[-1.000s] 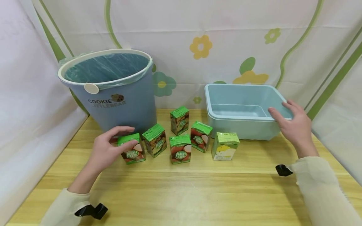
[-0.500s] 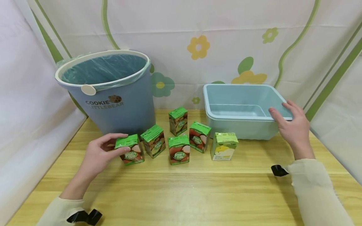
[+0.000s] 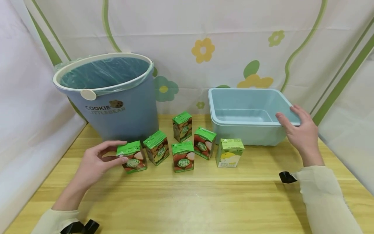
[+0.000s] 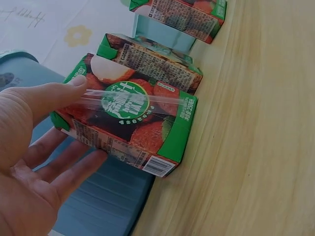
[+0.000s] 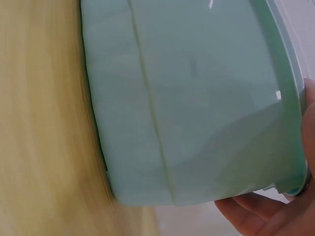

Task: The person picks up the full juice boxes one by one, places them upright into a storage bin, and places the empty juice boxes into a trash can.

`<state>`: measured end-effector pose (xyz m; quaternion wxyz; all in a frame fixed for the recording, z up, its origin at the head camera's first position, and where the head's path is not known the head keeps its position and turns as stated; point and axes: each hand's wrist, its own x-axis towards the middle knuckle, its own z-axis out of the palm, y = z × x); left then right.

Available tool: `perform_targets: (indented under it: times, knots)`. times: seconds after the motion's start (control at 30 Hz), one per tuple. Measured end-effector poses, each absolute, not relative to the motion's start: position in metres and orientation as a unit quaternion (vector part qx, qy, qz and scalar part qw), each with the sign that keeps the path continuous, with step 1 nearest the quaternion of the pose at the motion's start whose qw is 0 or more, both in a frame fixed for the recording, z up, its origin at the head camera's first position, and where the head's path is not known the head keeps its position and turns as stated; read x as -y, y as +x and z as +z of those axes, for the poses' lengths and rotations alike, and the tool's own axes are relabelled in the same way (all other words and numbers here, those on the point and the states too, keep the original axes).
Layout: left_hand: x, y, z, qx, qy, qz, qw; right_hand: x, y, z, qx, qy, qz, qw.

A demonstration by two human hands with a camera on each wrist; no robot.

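Note:
My left hand [image 3: 94, 162] is at the leftmost red-and-green juice box [image 3: 135, 162]. In the left wrist view, its thumb lies on the front of this juice box [image 4: 128, 105] and the other fingers reach behind; the carton stands on the table. My right hand [image 3: 302, 135] grips the right-hand rim of a light blue plastic bin [image 3: 248, 133], thumb over the edge. In the right wrist view the bin's side [image 5: 197, 123] fills most of the picture, with the fingers [image 5: 246, 211] at its corner.
Beside the held carton stand brown juice boxes [image 3: 157, 149] [image 3: 182, 128], red ones [image 3: 183, 157] [image 3: 204, 143] and a yellow-green pear box [image 3: 230, 154]. A tall blue trash can [image 3: 128, 120] with a plastic liner stands behind left. A flowered cloth [image 3: 175, 32] hangs at the back.
My left hand has drawn back slightly left, its thumb and fingers closing on the leftmost juice box. My right hand stays on the bin's rim. The head view has shifted a little.

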<state>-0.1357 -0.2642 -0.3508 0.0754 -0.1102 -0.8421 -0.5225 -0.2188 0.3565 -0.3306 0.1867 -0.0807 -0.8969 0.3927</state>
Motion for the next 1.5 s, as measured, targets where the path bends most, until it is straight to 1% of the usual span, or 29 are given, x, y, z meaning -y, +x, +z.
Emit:
perform_targets:
  times: [0.4,0.57,0.67,0.77,0.97,1.2,1.37,1.5]
  knots:
    - [0.262,-0.135,-0.356,0.819,-0.088,-0.558,0.096,-0.355,-0.216,-0.328,0.901,-0.072,0.386,0.186]
    - [0.259,-0.134,-0.353,0.805,-0.090,-0.571,0.135,-0.356,-0.216,-0.328,0.904,-0.069,0.381,0.184]
    - [0.256,-0.132,-0.345,0.810,-0.090,-0.553,0.174,-0.355,-0.216,-0.329,0.904,-0.069,0.380,0.183]
    - [0.252,-0.130,-0.335,0.819,-0.082,-0.530,0.203,-0.355,-0.216,-0.329,0.904,-0.070,0.380,0.186]
    - [0.246,-0.129,-0.315,0.794,-0.069,-0.562,0.222,-0.357,-0.216,-0.329,0.904,-0.070,0.377,0.188]
    - [0.239,-0.128,-0.295,0.833,-0.087,-0.474,0.272,-0.357,-0.217,-0.330,0.904,-0.072,0.375,0.191]
    - [0.233,-0.130,-0.284,0.831,-0.113,-0.461,0.291,-0.357,-0.216,-0.330,0.904,-0.069,0.374,0.193]
    - [0.231,-0.132,-0.274,0.826,-0.113,-0.462,0.303,-0.357,-0.216,-0.330,0.905,-0.066,0.375,0.191]
